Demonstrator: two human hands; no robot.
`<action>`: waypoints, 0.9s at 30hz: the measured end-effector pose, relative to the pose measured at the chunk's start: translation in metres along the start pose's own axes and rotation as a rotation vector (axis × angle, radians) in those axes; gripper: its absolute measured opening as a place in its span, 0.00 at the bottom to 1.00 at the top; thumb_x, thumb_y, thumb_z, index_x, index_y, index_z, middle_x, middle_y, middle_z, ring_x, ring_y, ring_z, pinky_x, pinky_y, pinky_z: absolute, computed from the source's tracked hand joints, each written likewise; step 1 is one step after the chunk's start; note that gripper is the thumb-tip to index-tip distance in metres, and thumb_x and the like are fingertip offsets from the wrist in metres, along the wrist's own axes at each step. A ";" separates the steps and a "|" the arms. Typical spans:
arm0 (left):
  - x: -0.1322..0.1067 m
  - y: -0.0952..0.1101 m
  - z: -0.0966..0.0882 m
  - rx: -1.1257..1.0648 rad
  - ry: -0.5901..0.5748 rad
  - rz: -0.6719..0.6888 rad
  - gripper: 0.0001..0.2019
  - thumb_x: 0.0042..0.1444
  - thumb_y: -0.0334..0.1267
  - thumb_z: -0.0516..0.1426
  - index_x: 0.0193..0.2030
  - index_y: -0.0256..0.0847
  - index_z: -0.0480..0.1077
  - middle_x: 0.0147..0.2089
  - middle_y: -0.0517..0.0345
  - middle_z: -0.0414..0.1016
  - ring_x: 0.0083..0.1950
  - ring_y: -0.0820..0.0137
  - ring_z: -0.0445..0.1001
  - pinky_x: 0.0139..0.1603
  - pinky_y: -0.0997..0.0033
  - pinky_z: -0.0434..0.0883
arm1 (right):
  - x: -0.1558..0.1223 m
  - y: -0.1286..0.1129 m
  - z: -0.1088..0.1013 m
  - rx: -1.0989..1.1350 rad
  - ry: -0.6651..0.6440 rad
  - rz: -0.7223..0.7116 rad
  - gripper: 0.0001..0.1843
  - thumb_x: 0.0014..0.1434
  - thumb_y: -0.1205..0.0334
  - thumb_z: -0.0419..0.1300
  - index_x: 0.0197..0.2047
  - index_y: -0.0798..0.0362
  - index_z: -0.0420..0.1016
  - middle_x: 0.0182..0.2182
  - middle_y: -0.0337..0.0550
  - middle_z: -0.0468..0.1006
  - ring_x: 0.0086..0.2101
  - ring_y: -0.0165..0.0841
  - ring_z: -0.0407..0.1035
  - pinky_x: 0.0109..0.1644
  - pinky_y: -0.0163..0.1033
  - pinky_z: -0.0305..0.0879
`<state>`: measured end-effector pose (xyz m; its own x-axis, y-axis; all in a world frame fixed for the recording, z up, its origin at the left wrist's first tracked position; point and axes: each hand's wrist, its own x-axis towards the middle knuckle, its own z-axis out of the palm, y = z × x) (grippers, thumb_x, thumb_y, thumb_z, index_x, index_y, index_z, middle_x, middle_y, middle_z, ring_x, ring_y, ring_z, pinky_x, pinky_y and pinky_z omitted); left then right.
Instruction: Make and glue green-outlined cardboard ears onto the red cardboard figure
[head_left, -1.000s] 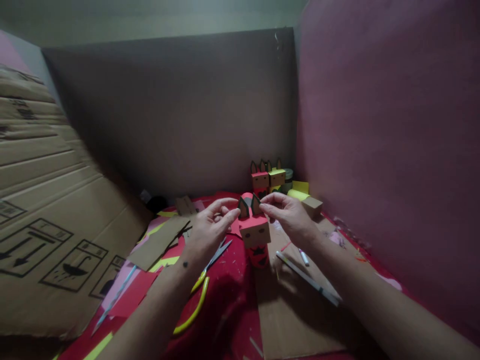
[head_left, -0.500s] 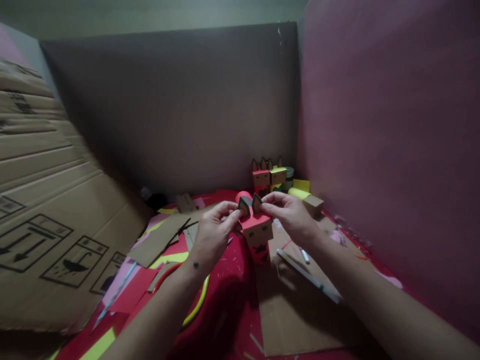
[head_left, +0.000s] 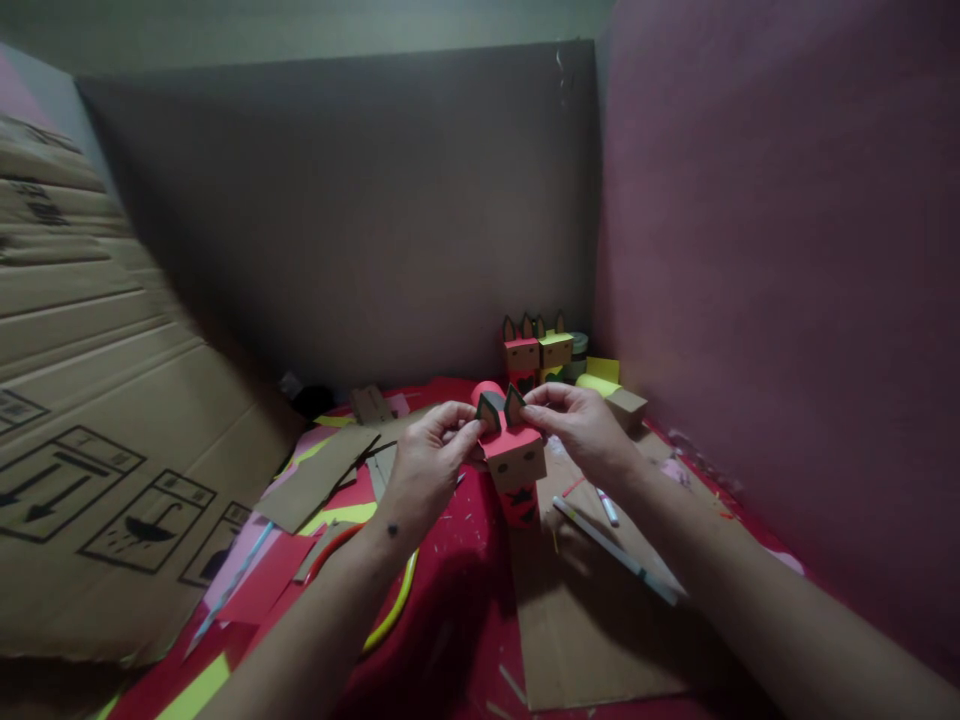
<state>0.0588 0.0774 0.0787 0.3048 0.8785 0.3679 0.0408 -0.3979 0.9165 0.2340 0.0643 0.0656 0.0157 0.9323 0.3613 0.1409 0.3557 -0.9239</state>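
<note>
A red paper animal figure [head_left: 514, 452] with a box-shaped head stands in front of me, two dark-edged cardboard ears rising from its top. My left hand [head_left: 439, 450] pinches the left ear [head_left: 488, 412] between thumb and fingers. The right ear [head_left: 514, 404] is pinched the same way by my right hand [head_left: 574, 420]. On the figure's brown front are two dark spots, and dark cut-out shapes [head_left: 521, 505] show on the red body below. Both ears touch the head's red top. Some of my fingertips are hidden behind the ears.
Behind stand a similar red figure [head_left: 521, 355] and a yellow one [head_left: 556, 350]. Another yellow piece [head_left: 600, 385] lies to their right. A cardboard sheet [head_left: 585, 640] bears a long translucent stick [head_left: 615, 550]. Left are paper scraps [head_left: 270, 580], orange-and-yellow handles [head_left: 397, 605] and a large carton [head_left: 97, 420].
</note>
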 end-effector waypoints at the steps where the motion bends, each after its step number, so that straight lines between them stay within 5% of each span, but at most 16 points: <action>1: 0.000 0.000 0.000 0.002 -0.001 0.001 0.07 0.52 0.39 0.59 0.32 0.36 0.70 0.29 0.60 0.73 0.28 0.74 0.72 0.30 0.76 0.72 | 0.000 0.000 0.000 -0.002 0.000 0.004 0.10 0.62 0.61 0.57 0.43 0.58 0.71 0.37 0.42 0.75 0.32 0.30 0.71 0.35 0.39 0.71; 15: 0.000 0.003 0.000 0.018 -0.005 -0.032 0.08 0.52 0.39 0.59 0.31 0.35 0.69 0.29 0.60 0.72 0.29 0.72 0.73 0.31 0.73 0.73 | -0.001 0.001 0.002 0.085 0.033 0.031 0.11 0.62 0.60 0.57 0.45 0.57 0.71 0.39 0.43 0.75 0.35 0.31 0.72 0.37 0.41 0.71; 20: 0.001 -0.003 -0.008 0.056 0.050 -0.075 0.08 0.60 0.38 0.55 0.40 0.35 0.68 0.31 0.61 0.70 0.28 0.74 0.71 0.30 0.72 0.72 | -0.003 0.010 -0.002 0.103 0.058 0.113 0.15 0.62 0.59 0.56 0.51 0.56 0.68 0.45 0.46 0.73 0.39 0.34 0.72 0.40 0.44 0.71; 24: -0.003 -0.023 -0.017 0.115 0.016 -0.186 0.11 0.62 0.39 0.54 0.46 0.35 0.66 0.39 0.56 0.70 0.31 0.74 0.71 0.29 0.73 0.72 | -0.011 0.014 -0.009 0.027 -0.071 0.197 0.16 0.62 0.59 0.56 0.52 0.55 0.68 0.47 0.47 0.72 0.41 0.35 0.71 0.42 0.45 0.70; 27: -0.015 -0.037 -0.014 0.127 -0.150 -0.263 0.11 0.61 0.38 0.55 0.48 0.35 0.66 0.40 0.56 0.70 0.32 0.74 0.71 0.28 0.73 0.72 | -0.018 0.013 -0.010 -0.023 -0.275 0.213 0.15 0.62 0.60 0.57 0.51 0.55 0.68 0.46 0.46 0.73 0.40 0.34 0.71 0.41 0.44 0.71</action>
<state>0.0400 0.0826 0.0420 0.4045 0.9106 0.0848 0.2526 -0.2003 0.9466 0.2455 0.0519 0.0486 -0.2196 0.9693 0.1105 0.1859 0.1527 -0.9706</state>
